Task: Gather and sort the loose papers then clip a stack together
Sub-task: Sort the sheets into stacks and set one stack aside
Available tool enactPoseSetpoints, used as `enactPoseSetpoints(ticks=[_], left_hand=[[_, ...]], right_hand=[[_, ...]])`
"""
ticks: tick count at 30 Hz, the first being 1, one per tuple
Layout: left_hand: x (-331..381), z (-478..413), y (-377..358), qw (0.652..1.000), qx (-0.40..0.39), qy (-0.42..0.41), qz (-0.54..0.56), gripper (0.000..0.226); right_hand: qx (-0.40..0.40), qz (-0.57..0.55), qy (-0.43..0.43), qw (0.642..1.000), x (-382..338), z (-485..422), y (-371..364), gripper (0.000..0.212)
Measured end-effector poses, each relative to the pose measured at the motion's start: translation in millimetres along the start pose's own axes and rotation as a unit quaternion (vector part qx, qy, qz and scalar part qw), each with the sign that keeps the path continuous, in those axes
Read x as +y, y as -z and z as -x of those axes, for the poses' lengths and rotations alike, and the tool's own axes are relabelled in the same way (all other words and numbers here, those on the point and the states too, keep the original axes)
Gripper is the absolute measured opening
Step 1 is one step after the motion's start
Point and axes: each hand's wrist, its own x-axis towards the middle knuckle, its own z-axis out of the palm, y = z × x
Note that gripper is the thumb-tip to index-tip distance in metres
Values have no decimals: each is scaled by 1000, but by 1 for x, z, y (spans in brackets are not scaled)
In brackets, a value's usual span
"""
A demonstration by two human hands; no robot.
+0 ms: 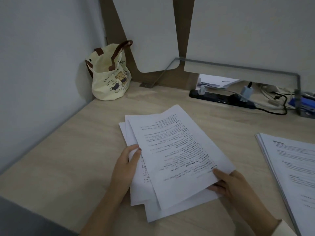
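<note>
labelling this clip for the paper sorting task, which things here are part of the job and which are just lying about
Job: fanned printed sheets, pinched by left hand and right hand; second paper stack at right.
Lying about: bear-print tote bag, black power strip, cables.

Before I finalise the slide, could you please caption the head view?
Left hand and right hand hold fanned printed sheets on a desk, second stack at right.
</note>
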Motion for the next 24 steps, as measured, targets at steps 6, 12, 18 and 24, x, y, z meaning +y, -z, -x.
enactPoseSetpoints(ticks=[6, 12, 18, 24], left_hand=[[-3, -6, 5, 1000, -11, -20, 20, 56], [-2, -16, 20, 994, -14, 4, 106, 31], [-5, -20, 41, 993, -43, 25, 108, 38], [-3, -22, 47, 993, -60, 51, 88, 40]], right_hand=[[-38, 74, -30, 996, -23, -3, 8, 21], [-55, 362, 9, 931, -77, -24, 23, 25], [74, 692, 109, 710, -101, -79, 2, 22], [49, 745, 364, 557, -82, -100, -83, 24]])
